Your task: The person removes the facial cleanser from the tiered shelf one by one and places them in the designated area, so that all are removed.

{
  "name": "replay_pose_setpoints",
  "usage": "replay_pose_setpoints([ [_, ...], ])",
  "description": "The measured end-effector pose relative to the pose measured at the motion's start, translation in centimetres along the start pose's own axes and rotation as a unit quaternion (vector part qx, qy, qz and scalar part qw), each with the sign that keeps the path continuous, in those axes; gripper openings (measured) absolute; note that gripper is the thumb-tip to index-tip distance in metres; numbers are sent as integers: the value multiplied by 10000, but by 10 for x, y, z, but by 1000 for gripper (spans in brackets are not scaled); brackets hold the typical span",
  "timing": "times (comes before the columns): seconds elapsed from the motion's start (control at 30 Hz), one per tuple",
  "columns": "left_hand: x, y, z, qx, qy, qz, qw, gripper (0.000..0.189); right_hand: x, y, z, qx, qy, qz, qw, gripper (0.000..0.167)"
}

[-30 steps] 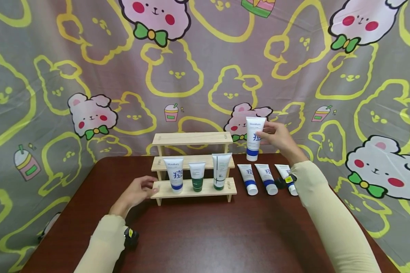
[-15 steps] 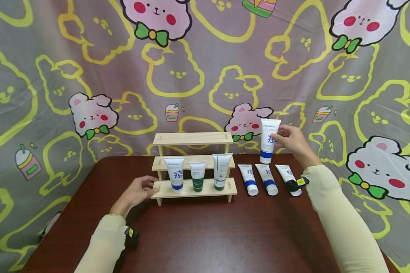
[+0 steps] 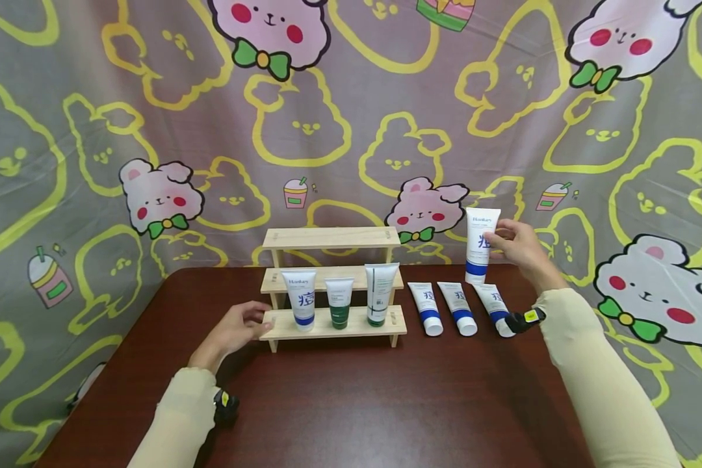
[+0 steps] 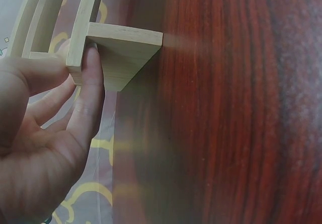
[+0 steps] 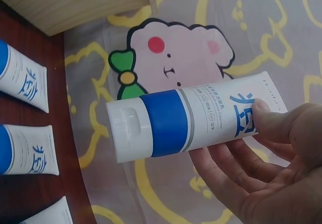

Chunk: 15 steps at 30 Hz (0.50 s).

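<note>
My right hand (image 3: pixel 519 246) grips a white squeeze tube of cleanser (image 3: pixel 477 255) with a blue band, held upright with its cap down above the table's back right. In the right wrist view, the thumb presses the front of this tube (image 5: pixel 166 122) near its crimped end, fingers behind. My left hand (image 3: pixel 238 325) pinches the left end of the lowest step of a three-tier wooden display stand (image 3: pixel 330 238). Seen from the left wrist, the thumb lies over the board (image 4: pixel 78 38) and a finger beneath. A white-and-blue tube (image 3: pixel 301 299), a short green-and-white tube (image 3: pixel 338 305) and a taller white tube (image 3: pixel 380 292) stand on that step.
Right of the stand, three white-and-blue tubes lie in a row on the dark red table (image 3: pixel 351 403): a left one (image 3: pixel 425 304), a middle one (image 3: pixel 457 305) and a right one (image 3: pixel 494 302). A patterned curtain (image 3: pixel 304 130) hangs close behind.
My right hand has carried the cleanser tube to the right and slightly down, from beside the stand to over the rightmost lying tube. My left hand keeps its hold on the stand.
</note>
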State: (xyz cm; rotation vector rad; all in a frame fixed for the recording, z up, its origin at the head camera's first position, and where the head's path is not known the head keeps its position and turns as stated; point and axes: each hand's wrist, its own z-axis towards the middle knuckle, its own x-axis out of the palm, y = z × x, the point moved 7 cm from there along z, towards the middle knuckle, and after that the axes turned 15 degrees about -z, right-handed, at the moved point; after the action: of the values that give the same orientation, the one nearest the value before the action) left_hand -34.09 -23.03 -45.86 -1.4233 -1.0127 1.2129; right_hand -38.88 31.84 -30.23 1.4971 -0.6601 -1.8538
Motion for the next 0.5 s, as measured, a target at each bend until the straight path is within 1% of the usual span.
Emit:
replay_pose_setpoints([
  [0.17, 0, 0, 0, 14, 7, 6, 10000, 41, -2, -6, -1, 109, 78, 0, 9999, 48],
  [0.5, -1, 0, 0, -22, -1, 11, 10000, 41, -5, -16, -3, 164, -52, -357, 9992, 49],
])
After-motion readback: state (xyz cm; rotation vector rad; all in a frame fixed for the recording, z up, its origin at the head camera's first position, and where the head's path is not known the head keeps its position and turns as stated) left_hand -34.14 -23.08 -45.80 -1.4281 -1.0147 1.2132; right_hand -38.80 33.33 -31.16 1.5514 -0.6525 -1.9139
